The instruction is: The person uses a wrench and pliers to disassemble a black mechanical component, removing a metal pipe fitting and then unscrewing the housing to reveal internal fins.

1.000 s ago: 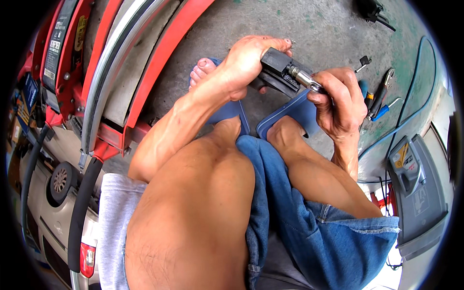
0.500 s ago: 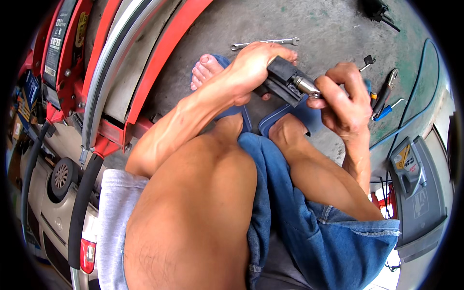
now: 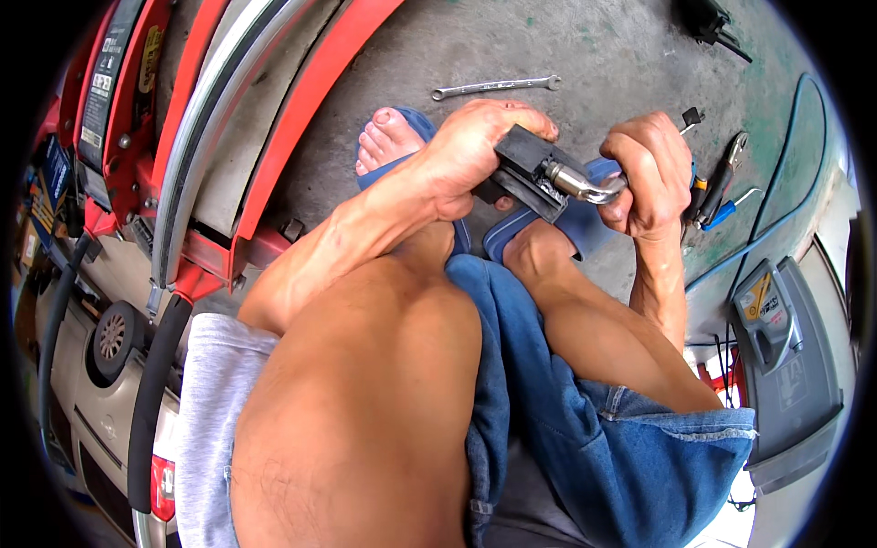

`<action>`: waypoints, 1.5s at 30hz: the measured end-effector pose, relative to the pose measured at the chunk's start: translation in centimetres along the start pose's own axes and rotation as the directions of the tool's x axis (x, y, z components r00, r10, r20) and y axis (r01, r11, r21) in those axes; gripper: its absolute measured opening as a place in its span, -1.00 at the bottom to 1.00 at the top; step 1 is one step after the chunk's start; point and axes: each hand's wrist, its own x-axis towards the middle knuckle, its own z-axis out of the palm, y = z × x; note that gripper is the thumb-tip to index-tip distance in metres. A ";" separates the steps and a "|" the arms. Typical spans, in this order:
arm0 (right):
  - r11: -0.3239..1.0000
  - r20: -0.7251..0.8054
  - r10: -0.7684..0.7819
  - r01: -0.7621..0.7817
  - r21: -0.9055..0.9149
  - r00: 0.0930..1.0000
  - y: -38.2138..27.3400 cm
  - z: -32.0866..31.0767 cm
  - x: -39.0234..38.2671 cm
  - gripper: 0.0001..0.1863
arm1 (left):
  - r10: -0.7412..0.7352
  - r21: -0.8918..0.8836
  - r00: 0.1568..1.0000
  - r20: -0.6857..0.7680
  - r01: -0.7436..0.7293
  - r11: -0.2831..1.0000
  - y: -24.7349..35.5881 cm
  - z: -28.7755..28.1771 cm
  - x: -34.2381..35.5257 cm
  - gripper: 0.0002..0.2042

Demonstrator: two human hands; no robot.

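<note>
My left hand is wrapped round a black blocky part with a slot along its side, held above my feet. An L-shaped socket wrench, silver and shiny, has its socket end against the right side of that part. How far the socket sits in it I cannot tell. Closed round the bent end of the wrench is my right hand, knuckles up.
A combination wrench lies on the concrete beyond my left foot. Pliers and a blue-handled hooked tool lie to the right, near a blue hose. Red metal framework stands close on the left. A grey jug is at the right.
My right hand has turned and shifted slightly, so the wrench's bent end now shows. The black part has moved a little down and left with my left hand.
</note>
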 end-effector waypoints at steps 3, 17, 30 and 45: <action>0.999 0.021 0.036 -0.035 -0.039 0.999 -0.3 0.0 -0.3 -0.38 | 0.000 0.049 1.000 0.005 0.000 0.999 -0.2 -0.1 0.0 -0.78; 0.997 -0.182 0.051 -0.062 -0.056 0.982 -0.7 2.6 0.4 -0.48 | 0.148 -0.073 0.985 -0.092 -0.155 0.985 -0.3 -0.4 -0.6 -0.81; 0.997 -0.247 0.050 -0.063 -0.045 0.968 -1.7 2.9 0.0 -0.55 | 0.253 0.000 0.955 -0.158 -0.256 0.967 -0.3 0.2 -1.5 -0.84; 0.994 -0.293 0.092 -0.105 -0.027 0.952 -2.0 3.6 0.1 -0.63 | 0.339 -0.008 0.925 -0.171 -0.345 0.939 -0.6 0.2 -1.5 -0.84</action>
